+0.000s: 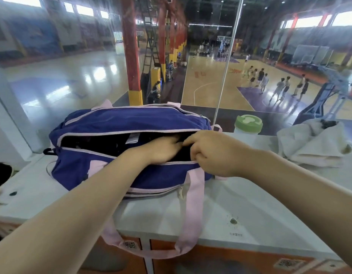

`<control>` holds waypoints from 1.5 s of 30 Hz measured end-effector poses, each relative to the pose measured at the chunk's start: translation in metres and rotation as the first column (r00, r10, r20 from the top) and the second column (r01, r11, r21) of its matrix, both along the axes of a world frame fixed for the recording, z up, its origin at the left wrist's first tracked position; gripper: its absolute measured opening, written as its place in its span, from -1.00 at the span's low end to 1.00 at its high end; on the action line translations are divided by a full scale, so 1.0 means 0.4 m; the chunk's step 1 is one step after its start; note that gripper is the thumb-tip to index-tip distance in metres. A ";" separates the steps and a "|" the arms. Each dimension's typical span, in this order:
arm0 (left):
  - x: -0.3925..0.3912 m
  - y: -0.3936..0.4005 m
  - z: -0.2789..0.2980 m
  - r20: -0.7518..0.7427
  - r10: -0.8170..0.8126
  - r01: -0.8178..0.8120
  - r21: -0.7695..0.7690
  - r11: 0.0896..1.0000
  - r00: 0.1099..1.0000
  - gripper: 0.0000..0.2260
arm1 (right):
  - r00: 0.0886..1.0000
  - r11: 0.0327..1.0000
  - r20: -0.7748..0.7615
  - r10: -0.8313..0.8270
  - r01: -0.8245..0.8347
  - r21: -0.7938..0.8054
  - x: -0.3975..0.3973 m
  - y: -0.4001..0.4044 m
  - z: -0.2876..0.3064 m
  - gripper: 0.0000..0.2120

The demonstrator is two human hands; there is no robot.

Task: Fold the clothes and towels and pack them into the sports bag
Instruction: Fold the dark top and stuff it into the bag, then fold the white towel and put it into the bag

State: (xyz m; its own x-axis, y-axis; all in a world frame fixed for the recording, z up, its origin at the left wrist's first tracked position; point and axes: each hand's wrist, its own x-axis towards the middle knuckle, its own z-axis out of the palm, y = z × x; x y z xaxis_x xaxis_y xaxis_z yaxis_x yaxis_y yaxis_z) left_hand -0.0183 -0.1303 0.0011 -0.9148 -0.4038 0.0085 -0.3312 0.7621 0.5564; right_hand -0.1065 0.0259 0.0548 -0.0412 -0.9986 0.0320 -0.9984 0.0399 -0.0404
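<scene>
A purple sports bag (pixel 119 119) with pink trim lies on the white counter (pixel 240 204), its top zipper open. Dark clothing (pixel 96 142) fills the opening. My left hand (pixel 163 149) reaches into the right part of the opening and lies on the dark fabric, its fingertips hidden inside. My right hand (pixel 212 151) is at the right end of the opening, fingers curled over the bag's near edge, with dark cloth showing under them. A crumpled white towel (pixel 311 143) lies on the counter to the right.
A white bottle with a green lid (pixel 248 123) stands behind the bag's right end against the glass wall. A pink carrying strap (pixel 189 214) hangs over the counter's front edge. A dark object (pixel 1 175) sits at the far left.
</scene>
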 end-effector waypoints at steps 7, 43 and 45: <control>0.099 0.001 0.005 0.020 0.220 -0.137 -0.726 0.674 0.975 -0.56 | 0.995 0.987 -0.104 -0.007 -0.009 -0.157 0.012 0.002 -0.035 -0.66; -0.102 0.506 -0.139 0.120 -0.047 0.091 -0.394 0.914 0.992 -0.55 | 0.616 0.562 0.181 -0.767 0.780 -0.274 -0.440 0.500 -0.175 -0.52; -0.106 0.506 -0.151 0.121 -0.031 0.072 -0.351 0.934 0.992 -0.54 | 0.615 0.569 0.139 -0.776 0.778 -0.266 -0.478 0.486 -0.181 -0.49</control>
State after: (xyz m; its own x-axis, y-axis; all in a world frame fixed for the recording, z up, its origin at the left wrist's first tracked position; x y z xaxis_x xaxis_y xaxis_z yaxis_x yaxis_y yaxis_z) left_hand -0.0606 0.0720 -0.0594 -0.9377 -0.3453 0.0392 -0.3302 0.9204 0.2096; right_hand -0.2977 0.2203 -0.0176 -0.7981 -0.5279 0.2903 -0.5885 0.7863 -0.1882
